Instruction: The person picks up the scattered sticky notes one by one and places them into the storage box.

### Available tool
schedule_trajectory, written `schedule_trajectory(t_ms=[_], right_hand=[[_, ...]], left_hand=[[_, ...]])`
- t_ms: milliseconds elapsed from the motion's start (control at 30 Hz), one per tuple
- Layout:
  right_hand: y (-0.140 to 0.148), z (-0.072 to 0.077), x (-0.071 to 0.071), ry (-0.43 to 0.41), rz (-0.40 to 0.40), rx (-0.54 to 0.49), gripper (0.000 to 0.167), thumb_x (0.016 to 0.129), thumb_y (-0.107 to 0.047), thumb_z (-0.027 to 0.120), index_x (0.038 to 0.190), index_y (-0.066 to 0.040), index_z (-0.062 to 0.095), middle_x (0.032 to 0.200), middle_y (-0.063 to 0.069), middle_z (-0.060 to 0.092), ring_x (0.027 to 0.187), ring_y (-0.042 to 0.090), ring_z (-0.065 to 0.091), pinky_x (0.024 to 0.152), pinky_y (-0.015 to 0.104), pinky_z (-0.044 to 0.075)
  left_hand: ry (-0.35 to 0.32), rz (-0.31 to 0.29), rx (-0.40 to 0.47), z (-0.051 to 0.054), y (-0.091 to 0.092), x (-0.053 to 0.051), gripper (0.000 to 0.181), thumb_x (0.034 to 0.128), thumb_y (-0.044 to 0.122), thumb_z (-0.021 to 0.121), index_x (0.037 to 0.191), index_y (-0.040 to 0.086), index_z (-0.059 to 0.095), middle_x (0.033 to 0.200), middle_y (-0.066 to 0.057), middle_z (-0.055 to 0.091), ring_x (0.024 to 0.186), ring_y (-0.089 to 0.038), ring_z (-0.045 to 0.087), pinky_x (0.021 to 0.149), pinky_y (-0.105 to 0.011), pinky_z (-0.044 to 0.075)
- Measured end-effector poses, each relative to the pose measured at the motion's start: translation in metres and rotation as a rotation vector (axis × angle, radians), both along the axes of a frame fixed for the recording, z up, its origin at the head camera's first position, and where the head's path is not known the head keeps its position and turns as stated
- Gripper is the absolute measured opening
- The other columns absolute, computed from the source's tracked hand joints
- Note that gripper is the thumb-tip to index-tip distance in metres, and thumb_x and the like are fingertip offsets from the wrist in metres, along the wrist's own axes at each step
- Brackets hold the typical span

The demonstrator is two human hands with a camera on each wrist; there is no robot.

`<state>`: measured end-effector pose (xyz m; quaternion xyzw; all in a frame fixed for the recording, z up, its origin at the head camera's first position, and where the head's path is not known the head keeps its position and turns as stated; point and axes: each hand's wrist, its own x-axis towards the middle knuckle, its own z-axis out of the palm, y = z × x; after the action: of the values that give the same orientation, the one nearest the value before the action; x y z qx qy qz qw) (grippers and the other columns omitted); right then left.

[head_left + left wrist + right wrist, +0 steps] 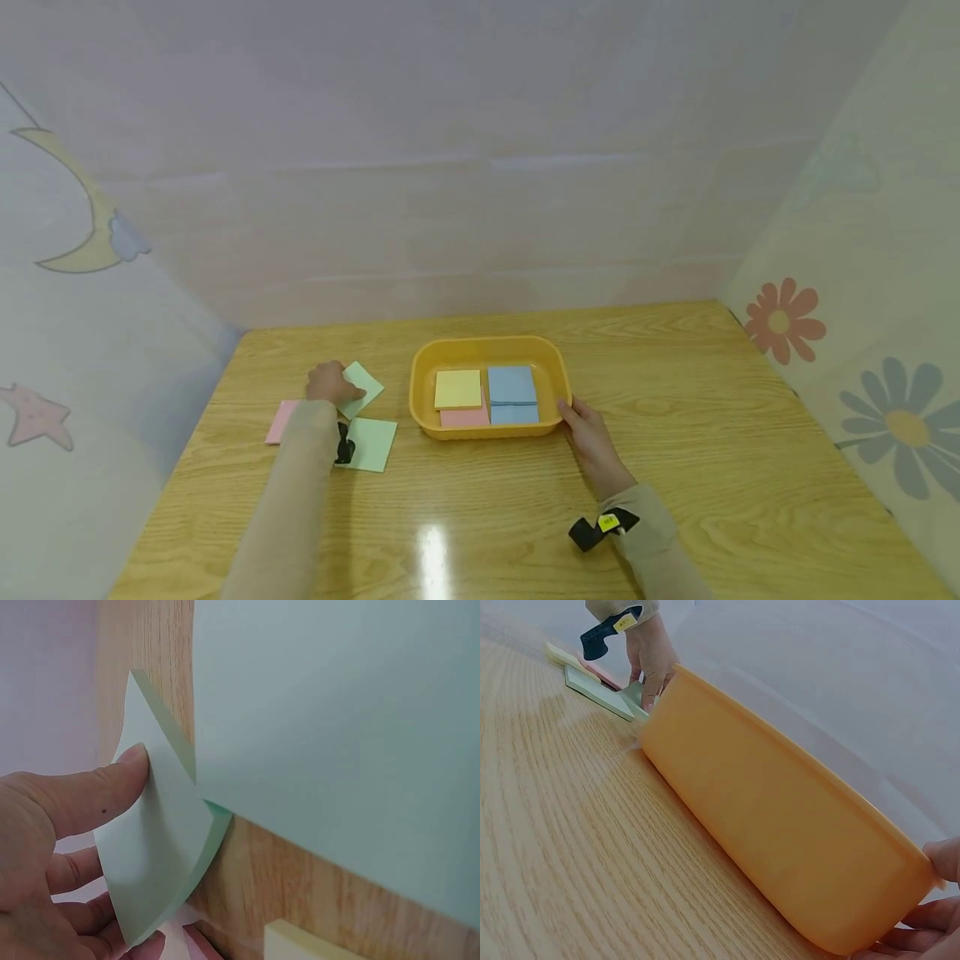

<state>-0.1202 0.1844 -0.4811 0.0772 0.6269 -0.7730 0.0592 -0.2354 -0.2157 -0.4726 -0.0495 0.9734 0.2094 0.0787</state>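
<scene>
My left hand [330, 384] pinches a light green sticky note pad [363, 385], thumb on top and fingers beneath; the pad bends in the left wrist view. Another light green pad [375, 444] lies on the table just nearer, partly behind the left wrist. With thumb and fingers, my right hand [592, 442] grips the right front corner of a yellow-orange plastic tray [765, 817]. Inside it, a yellow pad [457, 389] overlaps a pink pad [463, 419], and beside them one blue pad [512, 383] overlaps another blue pad [514, 415].
Left of the left wrist lies a pink pad [278, 423], partly hidden by the sleeve. A yellow pad [300, 945] shows at the bottom of the left wrist view. The wooden table [712, 433] meets printed cloth walls at the back and sides.
</scene>
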Motion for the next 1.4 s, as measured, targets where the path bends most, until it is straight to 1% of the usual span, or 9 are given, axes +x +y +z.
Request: schedule_trajectory(t_ms=[133,367,500,633,733,867,1067,1233,1400], right_hand=[[0.000,0.000,0.000,0.001,0.001,0.003,0.046,0.099,-0.011,0.036,0.139,0.010,0.024,0.140,0.027,0.028,0.129,0.035,0.029,0.106,0.041,0.026],[0.000,0.001,-0.001,-0.008,0.000,0.010,0.045,0.100,-0.010,0.035,0.139,0.010,0.025,0.140,0.027,0.028,0.129,0.034,0.029,0.106,0.042,0.027],[0.000,0.001,-0.001,-0.008,-0.008,0.007,0.047,0.099,-0.010,0.036,0.139,0.010,0.024,0.141,0.026,0.027,0.129,0.034,0.028,0.106,0.042,0.026],[0.000,0.001,-0.001,-0.010,-0.012,0.011,0.046,0.099,-0.010,0.036,0.139,0.010,0.024,0.141,0.026,0.028,0.129,0.033,0.030,0.106,0.041,0.027],[-0.001,0.000,-0.002,-0.014,-0.014,0.011,0.045,0.099,-0.010,0.036,0.139,0.010,0.026,0.140,0.026,0.029,0.128,0.033,0.031,0.105,0.041,0.028],[-0.003,-0.002,-0.002,-0.025,-0.018,0.005,0.045,0.099,-0.010,0.037,0.138,0.009,0.027,0.141,0.025,0.029,0.128,0.032,0.031,0.105,0.040,0.028],[-0.004,-0.002,-0.003,-0.020,-0.017,0.003,0.047,0.099,-0.011,0.038,0.139,0.010,0.026,0.141,0.025,0.028,0.129,0.033,0.029,0.105,0.041,0.027],[-0.004,-0.004,-0.004,-0.019,-0.019,-0.010,0.047,0.099,-0.010,0.037,0.139,0.010,0.024,0.142,0.025,0.027,0.130,0.033,0.028,0.106,0.041,0.026],[-0.005,-0.003,-0.006,-0.018,-0.015,-0.010,0.046,0.099,-0.009,0.036,0.139,0.010,0.024,0.142,0.025,0.027,0.130,0.033,0.028,0.106,0.041,0.026]], left_hand=[[0.004,-0.007,-0.010,0.000,0.001,0.001,0.054,0.0717,0.026,0.075,0.106,-0.010,0.055,0.092,-0.022,0.057,0.084,-0.037,0.052,0.067,-0.047,0.045],[0.008,-0.006,0.000,0.002,0.001,0.002,0.060,0.0714,0.025,0.074,0.116,-0.009,0.053,0.102,-0.024,0.058,0.087,-0.037,0.053,0.074,-0.051,0.043],[0.008,-0.003,0.009,0.006,0.005,0.002,0.057,0.0705,0.024,0.074,0.114,-0.008,0.054,0.101,-0.024,0.057,0.088,-0.037,0.051,0.076,-0.051,0.040],[-0.005,0.003,0.004,0.011,0.007,0.001,0.055,0.0707,0.022,0.072,0.113,-0.007,0.054,0.102,-0.024,0.057,0.089,-0.036,0.050,0.076,-0.050,0.040],[-0.018,-0.002,0.026,0.012,0.003,-0.002,0.053,0.0703,0.018,0.071,0.113,-0.008,0.054,0.103,-0.024,0.057,0.087,-0.035,0.051,0.072,-0.046,0.044],[-0.026,-0.016,0.090,0.014,-0.004,-0.005,0.048,0.0694,0.009,0.065,0.112,-0.010,0.054,0.104,-0.025,0.058,0.081,-0.032,0.054,0.063,-0.039,0.048],[0.023,-0.029,0.155,0.024,-0.004,0.002,0.038,0.0748,0.004,0.051,0.107,-0.015,0.056,0.101,-0.029,0.058,0.077,-0.031,0.056,0.060,-0.037,0.051],[0.037,-0.042,0.161,0.029,-0.005,0.004,0.035,0.0790,0.006,0.048,0.106,-0.016,0.056,0.100,-0.030,0.058,0.077,-0.033,0.056,0.061,-0.038,0.051],[0.016,-0.047,0.173,0.036,-0.004,0.006,0.037,0.0812,0.005,0.047,0.110,-0.017,0.054,0.107,-0.032,0.055,0.087,-0.038,0.056,0.071,-0.043,0.051]])
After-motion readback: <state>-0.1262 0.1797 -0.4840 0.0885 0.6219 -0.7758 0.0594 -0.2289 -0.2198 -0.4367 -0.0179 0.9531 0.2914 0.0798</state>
